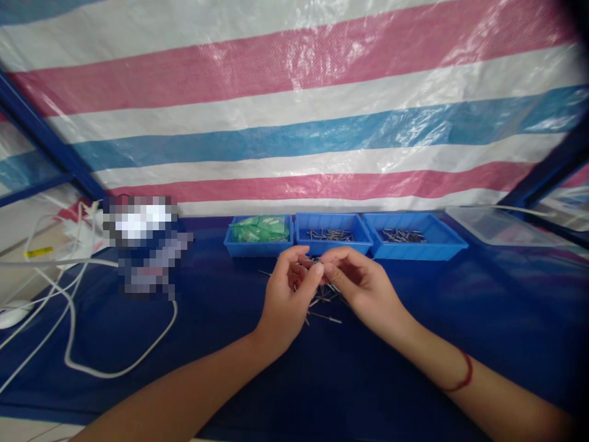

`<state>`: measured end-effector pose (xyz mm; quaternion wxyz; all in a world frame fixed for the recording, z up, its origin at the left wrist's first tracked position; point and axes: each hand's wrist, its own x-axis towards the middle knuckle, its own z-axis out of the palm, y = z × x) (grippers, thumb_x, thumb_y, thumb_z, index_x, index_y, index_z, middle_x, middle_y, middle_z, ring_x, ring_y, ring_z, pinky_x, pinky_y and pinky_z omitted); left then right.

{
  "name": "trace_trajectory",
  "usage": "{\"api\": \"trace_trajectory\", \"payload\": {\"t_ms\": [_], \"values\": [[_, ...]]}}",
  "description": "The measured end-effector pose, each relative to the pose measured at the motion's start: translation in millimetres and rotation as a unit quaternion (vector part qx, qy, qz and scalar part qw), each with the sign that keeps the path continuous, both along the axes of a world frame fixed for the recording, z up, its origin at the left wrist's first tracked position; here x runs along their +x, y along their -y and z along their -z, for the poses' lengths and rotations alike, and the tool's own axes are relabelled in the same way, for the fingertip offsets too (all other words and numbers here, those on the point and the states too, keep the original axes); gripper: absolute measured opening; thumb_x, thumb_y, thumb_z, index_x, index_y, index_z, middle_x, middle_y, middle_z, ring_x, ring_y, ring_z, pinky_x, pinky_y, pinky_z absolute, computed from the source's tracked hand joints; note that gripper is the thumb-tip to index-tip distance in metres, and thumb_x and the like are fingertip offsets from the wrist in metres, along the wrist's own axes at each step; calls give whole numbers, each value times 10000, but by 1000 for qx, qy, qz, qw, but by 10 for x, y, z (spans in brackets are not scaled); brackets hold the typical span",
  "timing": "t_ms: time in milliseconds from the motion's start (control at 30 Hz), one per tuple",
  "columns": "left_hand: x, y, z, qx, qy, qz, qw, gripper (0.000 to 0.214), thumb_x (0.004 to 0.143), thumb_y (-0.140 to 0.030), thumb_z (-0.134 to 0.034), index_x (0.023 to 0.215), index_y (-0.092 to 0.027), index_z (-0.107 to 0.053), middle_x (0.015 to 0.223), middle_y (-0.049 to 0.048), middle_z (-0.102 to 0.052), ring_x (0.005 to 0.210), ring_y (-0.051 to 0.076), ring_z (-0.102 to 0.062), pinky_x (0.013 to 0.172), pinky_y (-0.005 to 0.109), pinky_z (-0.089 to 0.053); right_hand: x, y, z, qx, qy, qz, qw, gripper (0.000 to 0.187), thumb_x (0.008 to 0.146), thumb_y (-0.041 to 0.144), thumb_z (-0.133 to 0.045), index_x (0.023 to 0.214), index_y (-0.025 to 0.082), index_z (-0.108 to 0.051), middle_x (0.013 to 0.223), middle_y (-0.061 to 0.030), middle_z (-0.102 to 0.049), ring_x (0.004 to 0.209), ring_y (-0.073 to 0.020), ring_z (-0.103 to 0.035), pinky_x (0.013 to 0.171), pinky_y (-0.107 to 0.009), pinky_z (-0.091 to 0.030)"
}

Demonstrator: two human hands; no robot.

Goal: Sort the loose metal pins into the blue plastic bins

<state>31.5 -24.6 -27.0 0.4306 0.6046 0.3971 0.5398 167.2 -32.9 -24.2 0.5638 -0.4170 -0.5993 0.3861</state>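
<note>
Over a loose pile of silver pop rivets (326,294), my two hands meet at the fingertips. My left hand (289,291) is curled, its thumb against the fingers, with thin metal rivet pins showing between them. My right hand (361,279) pinches thumb to fingers right beside the left thumb; what sits in that pinch is mostly hidden. One rivet (327,318) lies apart, just in front of the pile. Behind my hands stand two blue bins, a middle bin (365,244) and a right bin (423,252), both with rivets inside.
A left blue bin (257,248) holds a green plastic bag (260,228). At the right back lies a clear plastic lid or tray (497,227). White cables (71,331) loop over the left side of the blue table (221,387), near a blurred-out object. A striped tarp (294,141) hangs behind.
</note>
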Motion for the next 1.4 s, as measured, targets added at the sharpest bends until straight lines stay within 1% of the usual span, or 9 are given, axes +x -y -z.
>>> {"api": "trace_trajectory", "payload": {"t_ms": [100,200,367,433,600,733,1000,1233,1400], "values": [[-13,-1,-44,-29,12,26,999,150,836,-301,-602,898,-164,-601,793,6,-625,706,117,-601,679,227,-489,-25,23,6,-12,-28,-26,999,191,829,380,-624,853,194,-589,763,-19,-640,705,-140,-610,694,-292,-528],[-23,-20,-60,-53,39,7,998,166,801,-292,-635,899,-165,-591,769,-7,-628,690,113,-608,660,220,-497,-31,24,4,-31,-48,-43,997,184,825,368,-632,846,188,-597,753,-12,-641,678,-122,-607,671,-271,-528],[-22,-50,-31,-67,51,0,996,153,792,-299,-646,823,-160,-588,747,-16,-628,684,110,-610,651,218,-494,-40,11,0,-62,-45,-48,996,230,804,401,-639,822,177,-589,687,-1,-614,535,-88,-522,476,-212,-444],[-19,-54,-22,-58,55,-8,997,140,793,-291,-642,797,-160,-594,769,-13,-640,715,114,-617,671,219,-494,-35,8,1,-65,-28,-45,996,223,805,391,-638,833,174,-597,705,-5,-612,553,-89,-516,484,-210,-432],[-18,-42,-31,-47,36,-7,998,130,816,-294,-620,836,-167,-636,818,4,-676,772,131,-633,719,235,-501,-22,22,16,-54,47,-70,995,195,871,355,-557,873,175,-631,770,-13,-610,664,-110,-527,607,-235,-453],[-39,-32,-44,-27,-1,-11,1000,121,833,-276,-602,863,-171,-652,871,19,-689,820,148,-636,760,253,-497,-38,51,2,-27,65,-74,995,193,878,355,-546,896,189,-641,782,-11,-618,690,-125,-547,646,-246,-469],[-84,-43,-33,24,-49,8,998,119,858,-275,-590,863,-176,-657,863,21,-652,806,146,-611,737,244,-474,-25,42,-6,-18,80,-75,994,219,892,362,-523,928,195,-659,689,-2,-597,631,-126,-546,595,-246,-476],[-86,-69,-70,69,-69,2,995,103,865,-250,-581,857,-180,-655,907,31,-652,841,150,-598,740,242,-461,43,10,19,-33,52,-30,998,165,831,364,-614,880,210,-646,746,-11,-635,704,-158,-592,620,-275,-494],[-99,-63,-87,46,-67,12,997,147,889,-281,-545,914,-188,-656,903,31,-648,821,148,-598,730,240,-456,86,18,-42,-14,48,11,999,173,819,373,-634,876,210,-645,769,-12,-656,661,-144,-591,593,-264,-492]]}}
